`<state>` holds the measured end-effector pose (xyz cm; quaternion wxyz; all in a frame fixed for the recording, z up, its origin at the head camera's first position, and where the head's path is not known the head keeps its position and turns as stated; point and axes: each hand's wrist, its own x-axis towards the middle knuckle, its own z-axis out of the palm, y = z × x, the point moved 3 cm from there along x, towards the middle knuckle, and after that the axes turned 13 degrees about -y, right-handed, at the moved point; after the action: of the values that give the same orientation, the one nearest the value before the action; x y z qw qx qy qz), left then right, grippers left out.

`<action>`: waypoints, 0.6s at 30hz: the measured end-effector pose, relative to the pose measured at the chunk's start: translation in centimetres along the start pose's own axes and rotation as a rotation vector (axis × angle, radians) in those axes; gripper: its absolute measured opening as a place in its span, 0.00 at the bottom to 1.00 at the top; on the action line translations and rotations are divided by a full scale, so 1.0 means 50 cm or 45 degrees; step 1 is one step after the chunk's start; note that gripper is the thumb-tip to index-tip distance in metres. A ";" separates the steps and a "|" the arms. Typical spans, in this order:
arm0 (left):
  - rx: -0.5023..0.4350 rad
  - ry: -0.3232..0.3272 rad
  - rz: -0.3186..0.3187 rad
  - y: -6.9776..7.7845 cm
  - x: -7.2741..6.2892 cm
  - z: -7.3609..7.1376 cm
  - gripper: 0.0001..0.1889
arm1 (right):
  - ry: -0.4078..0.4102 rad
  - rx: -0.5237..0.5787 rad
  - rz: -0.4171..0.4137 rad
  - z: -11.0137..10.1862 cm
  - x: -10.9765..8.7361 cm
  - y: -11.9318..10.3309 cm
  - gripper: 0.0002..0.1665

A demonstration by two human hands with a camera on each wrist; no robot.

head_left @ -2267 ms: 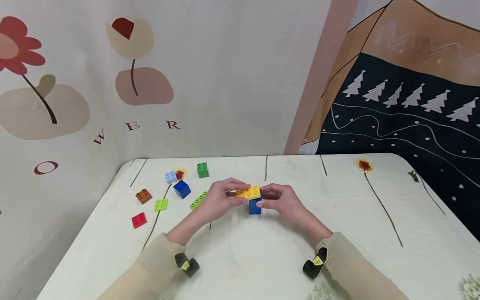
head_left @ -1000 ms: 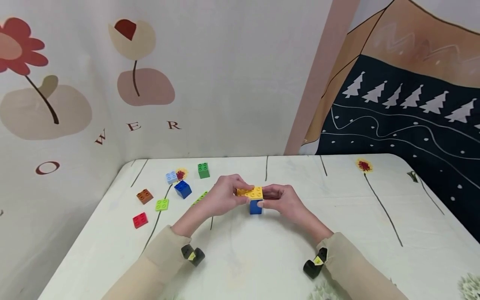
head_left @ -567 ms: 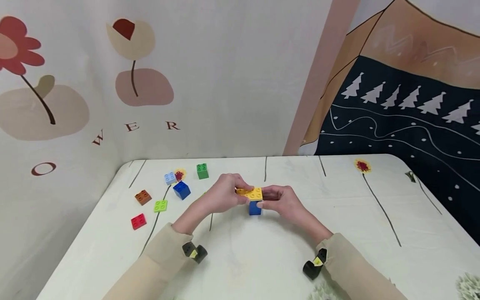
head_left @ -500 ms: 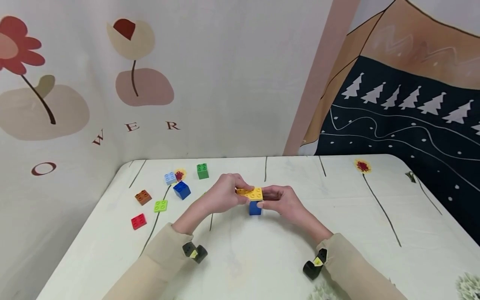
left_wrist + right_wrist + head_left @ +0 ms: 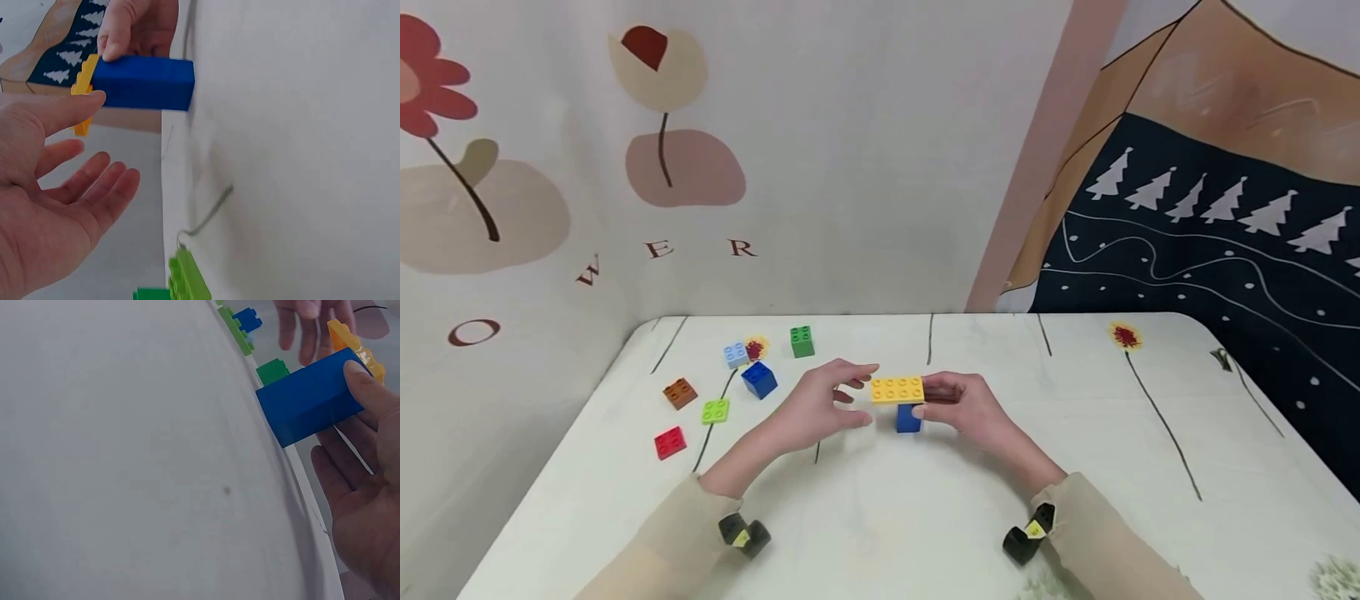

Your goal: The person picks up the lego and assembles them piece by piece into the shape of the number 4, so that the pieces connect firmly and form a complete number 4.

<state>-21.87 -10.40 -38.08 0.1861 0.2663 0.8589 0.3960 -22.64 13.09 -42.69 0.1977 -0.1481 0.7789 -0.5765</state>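
A flat yellow toy building plate (image 5: 897,390) with two rows of studs lies across the top of a tall blue block (image 5: 907,419), overhanging to the left. My right hand (image 5: 966,408) pinches the blue block between thumb and fingers, the thumb near its upper end. My left hand (image 5: 816,408) is beside the yellow plate's left end with its fingers spread and nothing in them. In the left wrist view, the left thumb overlaps the plate's edge, and the blue block (image 5: 147,83) shows its full smooth side.
To the left lie loose bricks: green (image 5: 802,342), dark blue (image 5: 759,381), light blue (image 5: 736,354), brown (image 5: 680,393), lime (image 5: 715,411) and red (image 5: 670,442). A long lime plate (image 5: 187,279) shows in the left wrist view; my left hand hides it from the head view.
My left hand has let go of the yellow plate and drawn back to the left, its fingers opening. The right hand keeps holding the blue block in about the same spot.
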 end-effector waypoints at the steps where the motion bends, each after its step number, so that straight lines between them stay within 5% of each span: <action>1: -0.001 0.013 -0.015 -0.006 -0.006 -0.005 0.35 | 0.010 -0.001 0.002 -0.002 -0.001 0.000 0.26; 10: 0.062 0.164 -0.072 -0.077 -0.070 -0.072 0.31 | 0.013 -0.012 -0.043 -0.009 0.005 -0.005 0.26; 18: 0.099 0.258 -0.260 -0.119 -0.105 -0.106 0.22 | 0.003 0.001 -0.069 -0.010 0.014 -0.006 0.25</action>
<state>-22.38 -19.92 -38.87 0.1273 0.1432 0.9106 0.3663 -23.51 13.09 -42.37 0.1810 -0.1684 0.7745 -0.5822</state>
